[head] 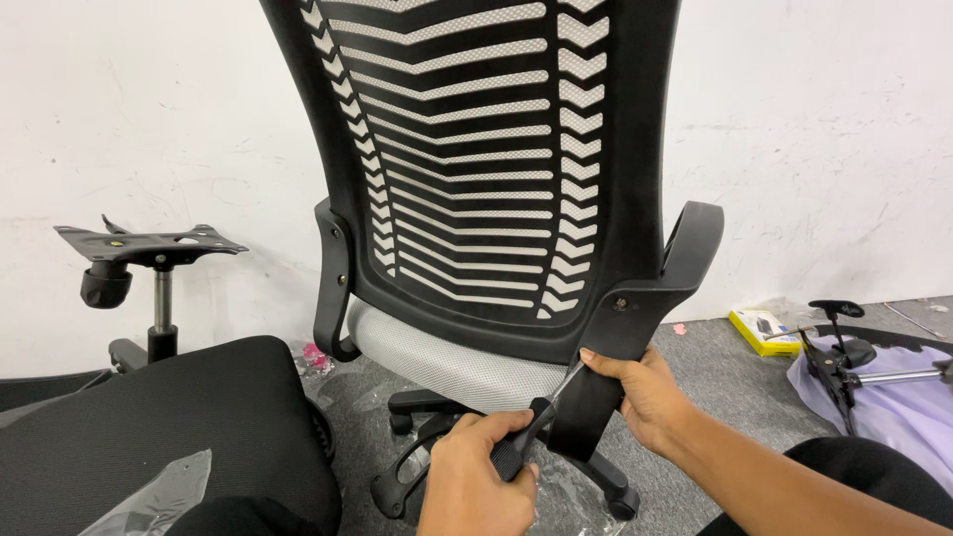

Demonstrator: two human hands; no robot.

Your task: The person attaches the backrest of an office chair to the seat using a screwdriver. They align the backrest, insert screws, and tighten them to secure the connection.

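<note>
My left hand (476, 476) is curled in a fist low in front of me, knuckles up, while my right hand (635, 392) reaches in from the right, fingers clamped.

2 hands (476, 486), 1 screwdriver (521, 442), 1 office chair (496, 199), 1 chair base (149, 258), 1 yellow box (762, 331).

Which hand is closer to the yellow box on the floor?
Right. The right hand grips the chair's armrest, left of the yellow box. The left hand, holding a screwdriver, is lower and farther left.
</note>
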